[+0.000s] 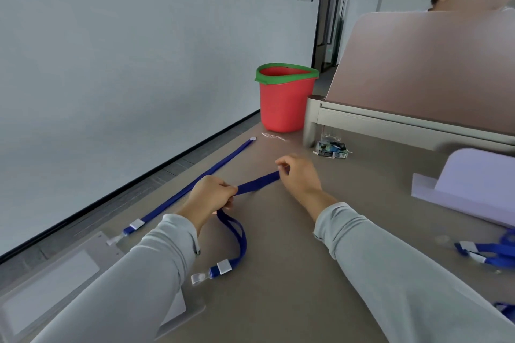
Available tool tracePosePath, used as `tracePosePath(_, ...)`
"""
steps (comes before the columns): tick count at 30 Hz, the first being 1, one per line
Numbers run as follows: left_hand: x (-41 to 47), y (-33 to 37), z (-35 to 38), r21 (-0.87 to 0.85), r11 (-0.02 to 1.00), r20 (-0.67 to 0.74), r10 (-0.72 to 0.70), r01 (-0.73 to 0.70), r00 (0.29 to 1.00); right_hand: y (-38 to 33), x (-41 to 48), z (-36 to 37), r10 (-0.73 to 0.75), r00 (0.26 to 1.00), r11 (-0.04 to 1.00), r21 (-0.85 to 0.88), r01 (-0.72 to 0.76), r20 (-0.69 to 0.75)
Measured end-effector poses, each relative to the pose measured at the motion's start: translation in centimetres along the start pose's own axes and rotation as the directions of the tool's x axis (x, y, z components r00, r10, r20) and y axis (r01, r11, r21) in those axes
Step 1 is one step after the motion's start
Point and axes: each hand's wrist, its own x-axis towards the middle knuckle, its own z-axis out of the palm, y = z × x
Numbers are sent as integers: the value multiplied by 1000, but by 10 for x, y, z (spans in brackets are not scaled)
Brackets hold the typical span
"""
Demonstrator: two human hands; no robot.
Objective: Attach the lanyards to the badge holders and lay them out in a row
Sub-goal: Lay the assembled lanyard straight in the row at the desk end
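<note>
- The left hand [214,195] is found clamped round the lanyard [257,182] at mid-strap, and the right hand [298,172] pinched on its far end; the hands are held apart, with the strap taut between them just above the table [278,245]
- The rest of the strap is looped toward 6 o'clock of the left hand and ends in a clear tab [199,278], which lies just beside the second holder [186,310]; that holder is largely hidden under the left sleeve, and whether the two are joined cannot be told
- Risk: if the strap is pulled toward 1 o'clock, the tab end may be dragged; an unfastened tab would be drawn away from the holder, while a fastened one would slew the holder out of line
- Risk: the slack loop appears twisted; if laid so, the strap is judged likely to kink rather than lie flat
- Risk: the first lanyard [195,184], laid straight at 10 o'clock of the hands and clipped to the first holder [50,289], passes close by the left hand; it could be nudged by wrist or sleeve and the row spoiled
- Risk: the held strap could be set down crossing the first instead of running beside it
- The spares [490,255] at 4 o'clock are well apart; little hazard is noted there
</note>
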Motion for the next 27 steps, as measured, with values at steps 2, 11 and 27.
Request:
tracePosePath(2,1,0,2,79,997,-19,18,-16,1000,-7,-5,4,-47,994,996,-77,55,102)
tracePosePath(11,-15,-9,-6,271,951,-34,164,-149,986,-18,-6,11,98,933,964,-264,-3,346)
tracePosePath(27,-142,-65,-60,514,784,112,340,-347,934,-70,-83,-16,-313,822,890,-156,429,477)
